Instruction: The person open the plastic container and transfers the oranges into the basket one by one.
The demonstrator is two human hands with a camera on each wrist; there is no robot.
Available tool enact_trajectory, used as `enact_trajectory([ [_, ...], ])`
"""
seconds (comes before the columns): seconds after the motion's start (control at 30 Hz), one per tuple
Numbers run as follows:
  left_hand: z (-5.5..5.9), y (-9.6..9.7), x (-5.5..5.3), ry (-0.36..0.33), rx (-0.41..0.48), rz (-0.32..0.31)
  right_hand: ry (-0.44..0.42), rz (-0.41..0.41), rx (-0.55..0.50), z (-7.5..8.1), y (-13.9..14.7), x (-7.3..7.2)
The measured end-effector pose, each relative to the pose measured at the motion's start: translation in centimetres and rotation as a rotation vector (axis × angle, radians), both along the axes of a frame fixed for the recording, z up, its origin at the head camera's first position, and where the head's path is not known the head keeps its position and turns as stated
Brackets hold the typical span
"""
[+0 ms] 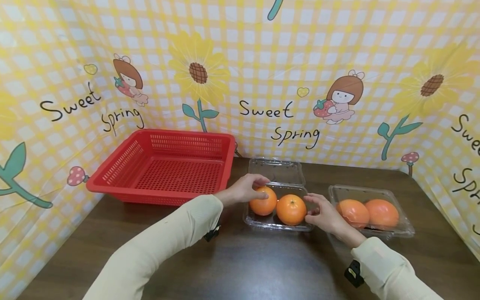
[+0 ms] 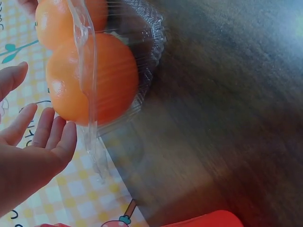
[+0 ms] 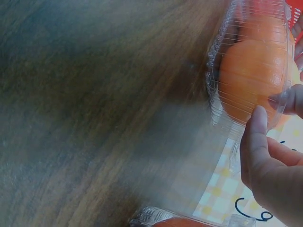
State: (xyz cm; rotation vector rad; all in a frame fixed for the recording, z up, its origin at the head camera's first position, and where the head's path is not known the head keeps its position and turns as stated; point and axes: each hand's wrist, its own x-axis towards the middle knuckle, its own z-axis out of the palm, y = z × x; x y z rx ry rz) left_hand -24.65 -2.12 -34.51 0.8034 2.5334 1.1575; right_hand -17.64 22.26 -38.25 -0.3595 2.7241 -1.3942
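A clear plastic clamshell box (image 1: 258,225), its lid (image 1: 277,171) folded back, holds two oranges. The left orange (image 1: 263,202) sits by my left hand (image 1: 243,189), whose fingers are spread and lightly bent beside it. In the left wrist view the fingertips (image 2: 70,130) come right up to the fruit's lower side. My right hand (image 1: 326,214) is at the box's right edge, close to the right orange (image 1: 291,210). Its thumb and fingers stand apart there, with the fingertips overlapping the wall and fruit in the right wrist view.
A second clear box (image 1: 378,193) with two oranges (image 1: 381,214) stands on the right of the brown table (image 1: 240,262), close to my right forearm. A red slotted plastic basket (image 1: 159,195) is at the left. Yellow checked cloth (image 1: 240,75) hangs around the back and sides.
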Motion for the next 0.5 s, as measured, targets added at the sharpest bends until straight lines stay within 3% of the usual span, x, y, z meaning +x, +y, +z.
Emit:
enact_trajectory([
  [0.5, -0.35, 0.02, -0.72, -0.076, -0.026, 0.048, -0.001, -0.009, 0.007, -0.01, -0.06, -0.09],
])
